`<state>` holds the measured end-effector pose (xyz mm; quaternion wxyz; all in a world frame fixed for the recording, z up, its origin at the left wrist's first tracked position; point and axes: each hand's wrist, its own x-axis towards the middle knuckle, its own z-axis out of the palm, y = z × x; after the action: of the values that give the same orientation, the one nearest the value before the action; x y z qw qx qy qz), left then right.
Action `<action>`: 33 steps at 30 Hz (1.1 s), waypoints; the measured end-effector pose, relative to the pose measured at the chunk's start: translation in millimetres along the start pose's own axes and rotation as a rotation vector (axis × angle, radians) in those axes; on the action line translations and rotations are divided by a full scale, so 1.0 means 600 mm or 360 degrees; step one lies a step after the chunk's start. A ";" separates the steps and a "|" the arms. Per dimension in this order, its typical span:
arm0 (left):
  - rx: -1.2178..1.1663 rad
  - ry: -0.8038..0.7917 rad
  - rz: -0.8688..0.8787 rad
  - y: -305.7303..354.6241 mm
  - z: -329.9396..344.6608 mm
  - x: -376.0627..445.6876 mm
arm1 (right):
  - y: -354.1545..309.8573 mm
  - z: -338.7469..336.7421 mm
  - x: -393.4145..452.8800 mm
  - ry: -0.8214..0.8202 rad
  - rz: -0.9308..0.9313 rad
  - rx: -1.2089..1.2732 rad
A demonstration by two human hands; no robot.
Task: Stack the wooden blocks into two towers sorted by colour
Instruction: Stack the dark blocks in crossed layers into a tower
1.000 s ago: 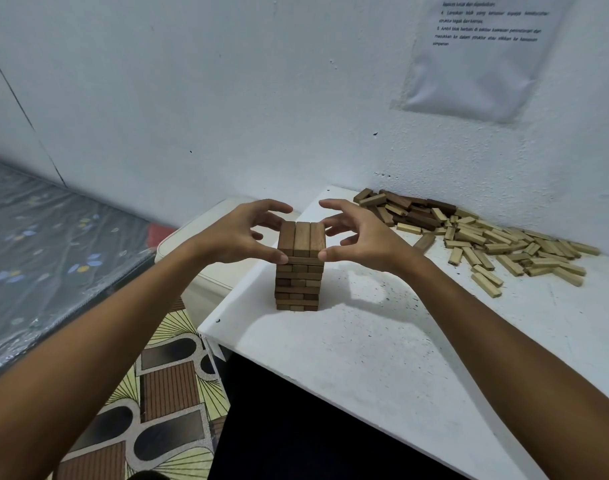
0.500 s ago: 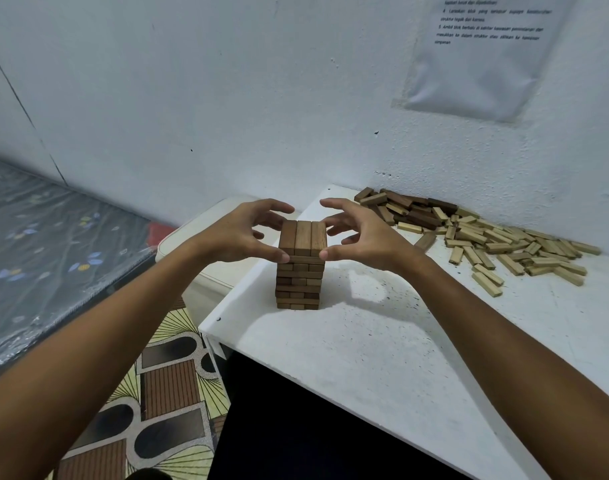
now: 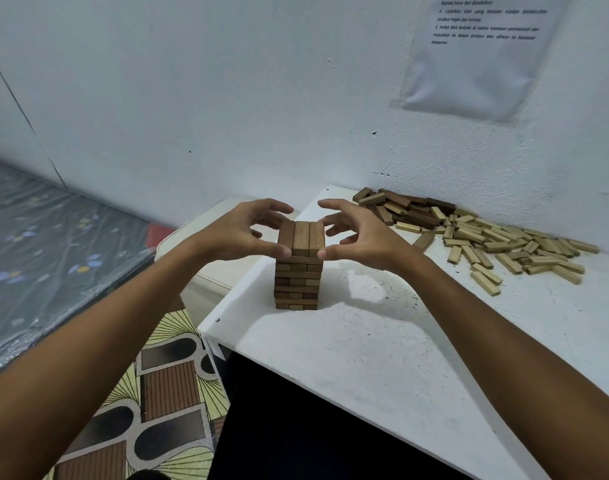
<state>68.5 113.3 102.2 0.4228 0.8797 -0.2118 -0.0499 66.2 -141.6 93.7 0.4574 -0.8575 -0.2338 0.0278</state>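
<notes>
Two forearms of yours run up from the near edge and meet at the dark tower [image 3: 297, 268], which stands near the left front corner of the white table [image 3: 382, 341]. Your left hand [image 3: 240, 233] and right hand [image 3: 361, 237] flank its top layer [image 3: 301, 239], three dark blocks side by side with their long axes pointing away from you. Each thumb tip touches a near corner of that layer while the fingers arch, curled and spread, over the far end; whether they touch the wood you cannot tell from this angle. Neither hand carries a loose block, and this looks like squaring up the top layer rather than lifting anything.

Farther back and to the right, against the wall [image 3: 226, 98], lies the loose pile [image 3: 469, 233], dark blocks [image 3: 417, 211] at its left end, pale blocks [image 3: 524, 247] spreading right. Your right hand is the nearer one to it, so the next fetch probably falls to that side.
</notes>
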 end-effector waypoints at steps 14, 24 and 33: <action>0.0228 0.0052 0.0188 0.099 0.021 0.092 | 0.001 -0.083 -0.029 0.0333 0.0103 -0.0094; 0.0319 -0.0157 0.0386 0.188 0.114 0.148 | 0.022 -0.153 -0.112 0.0491 0.0266 -0.0155; 0.0332 -0.0289 0.0430 0.219 0.219 0.189 | 0.073 -0.197 -0.175 0.0620 0.0446 -0.0279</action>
<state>92.6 -101.7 129.3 0.3114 0.8742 -0.3692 -0.0495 20.5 -298.3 109.7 0.4095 -0.9071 -0.0218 -0.0951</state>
